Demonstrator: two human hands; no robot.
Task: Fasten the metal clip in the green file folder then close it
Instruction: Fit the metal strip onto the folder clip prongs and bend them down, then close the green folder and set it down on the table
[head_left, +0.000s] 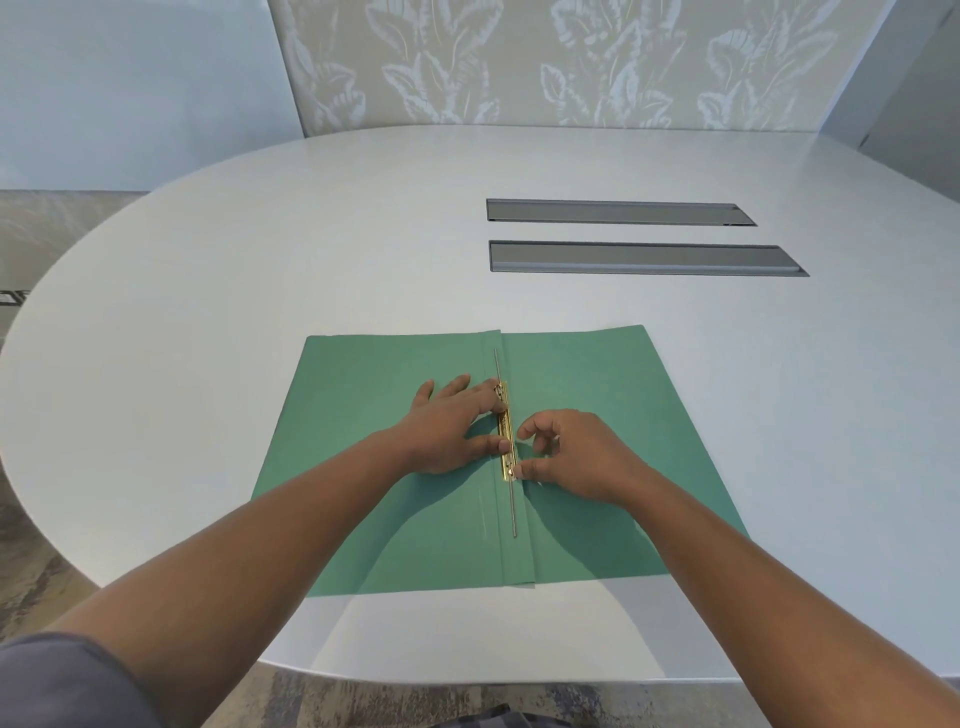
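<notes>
The green file folder (363, 395) lies open and flat on the white table, near its front edge. Along the folder's spine runs the gold metal clip (505, 431), with thin silver prongs lying flat beyond both of its ends. My left hand (449, 423) rests flat on the left leaf, its index finger and thumb pressing on the clip's far end and middle. My right hand (571, 449) sits on the right leaf with fingers curled, its thumb tip pressing on the clip's near end.
The oval white table (208, 312) carries two grey recessed cable slots (644, 258) behind the folder on the right. A patterned wall panel stands past the far edge. Floor shows to the left and below the near edge.
</notes>
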